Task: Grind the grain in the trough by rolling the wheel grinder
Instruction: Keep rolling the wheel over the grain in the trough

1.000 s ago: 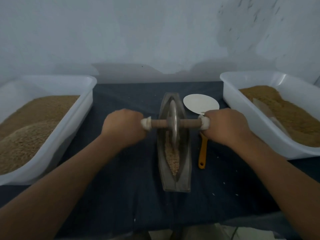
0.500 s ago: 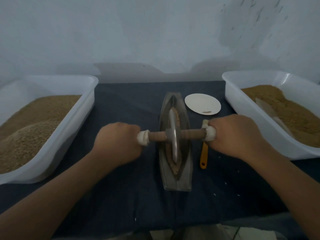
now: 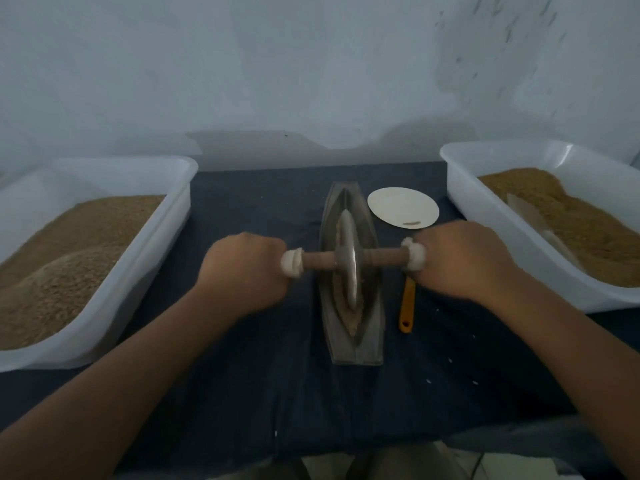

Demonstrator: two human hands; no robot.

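Note:
A narrow boat-shaped metal trough [image 3: 372,327] lies lengthwise on the dark cloth at the centre. Brown grain [image 3: 352,320] lines its groove. The wheel grinder [image 3: 349,263], a metal disc on a wooden axle with white end caps, stands upright in the trough near its middle. My left hand [image 3: 244,270] grips the left end of the axle. My right hand [image 3: 462,259] grips the right end. Both hands hide the handle ends.
A white tub of grain [image 3: 145,244] sits at the left, another white tub [image 3: 485,223] with brown grain and a scoop at the right. A white round plate [image 3: 401,207] lies behind the right hand. An orange-handled tool [image 3: 406,311] lies right of the trough.
The wheel rolled toward me from the trough's far part to about its middle, and both hands came back with it. The plate is uncovered again.

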